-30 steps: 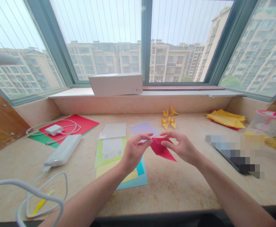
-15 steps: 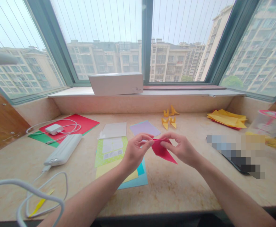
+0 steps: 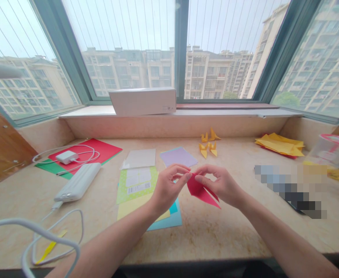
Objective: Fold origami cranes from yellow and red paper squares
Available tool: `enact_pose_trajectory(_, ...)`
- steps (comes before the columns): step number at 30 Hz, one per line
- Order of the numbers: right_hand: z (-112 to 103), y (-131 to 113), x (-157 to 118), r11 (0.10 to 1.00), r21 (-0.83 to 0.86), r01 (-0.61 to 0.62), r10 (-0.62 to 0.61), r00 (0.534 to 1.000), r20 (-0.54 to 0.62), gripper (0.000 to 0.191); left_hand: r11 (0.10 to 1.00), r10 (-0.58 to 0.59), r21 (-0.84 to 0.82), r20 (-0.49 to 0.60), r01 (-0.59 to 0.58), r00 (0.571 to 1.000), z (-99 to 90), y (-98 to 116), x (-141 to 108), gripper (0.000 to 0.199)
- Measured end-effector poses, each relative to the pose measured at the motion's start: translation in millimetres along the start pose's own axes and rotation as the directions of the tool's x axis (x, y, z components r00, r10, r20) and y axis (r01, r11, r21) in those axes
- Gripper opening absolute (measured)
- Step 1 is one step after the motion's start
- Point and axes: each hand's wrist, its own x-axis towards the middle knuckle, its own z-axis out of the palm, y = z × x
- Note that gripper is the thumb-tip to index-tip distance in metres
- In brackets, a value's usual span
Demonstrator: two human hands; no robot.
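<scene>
Both hands hold a folded red paper (image 3: 198,190) above the stone counter. My left hand (image 3: 172,186) pinches its upper left corner between thumb and fingers. On the other side, my right hand (image 3: 219,183) grips the upper right edge, thumb in front. The lower part of the paper hangs free, with a point toward the lower right and a gap between its layers. Behind the hands lie a purple sheet (image 3: 179,157) and several small folded yellow paper birds (image 3: 204,150).
Left of the hands are a green patterned packet (image 3: 123,190), a light blue sheet (image 3: 169,222), a white power bank (image 3: 78,183) with cables, and red paper (image 3: 105,150). At right are yellow papers (image 3: 281,144), a blurred phone (image 3: 291,193) and a plastic cup (image 3: 331,150).
The red paper has tilted, its free point has swung slightly down, and its layers show a wider gap. My hands have shifted their grip a little along the top edge.
</scene>
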Motion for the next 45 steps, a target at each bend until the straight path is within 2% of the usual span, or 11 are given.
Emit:
enact_pose_trajectory(6, 2.3, -0.1, -0.4, 0.996, -0.041, 0.075, -0.076, 0.997, -0.01, 0.011, 1.0, 0.02, 0.001, 0.04, -0.02, 0.999, 1.2, 3.3, -1.7, 0.011)
enact_pose_trajectory(10, 3.0, -0.1, -0.5, 0.996, -0.046, 0.072, -0.074, 0.997, -0.03, 0.01, 1.0, 0.019, -0.003, 0.082, -0.019, 0.996, 1.0, 0.7, -2.2, 0.014)
enact_pose_trajectory(17, 1.8, -1.4, -0.5, 0.993, -0.044, 0.11, -0.109, 0.994, 0.011, 0.011, 1.0, 0.004, -0.014, 0.036, -0.003, 0.999, -0.2, 1.9, -2.0, 0.015)
enact_pose_trajectory(28, 6.5, -6.0, -1.5, 0.964, -0.148, 0.22, -0.222, 0.975, 0.003, 0.011, 1.0, 0.026, 0.013, 0.029, -0.027, 0.999, 0.7, 4.2, -2.3, 0.019)
enact_pose_trajectory(39, 7.6, -8.7, -2.3, 0.984, -0.107, 0.142, -0.144, 0.99, -0.009, 0.008, 1.0, 0.0, -0.027, -0.001, 0.0, 1.0, 1.6, 5.1, -4.9, 0.015)
enact_pose_trajectory(45, 5.8, -4.7, -3.3, 1.0, 0.009, 0.022, -0.022, 0.999, -0.025, 0.014, 0.999, -0.03, -0.021, -0.015, 0.03, 0.999, 0.5, 10.3, -1.8, 0.019)
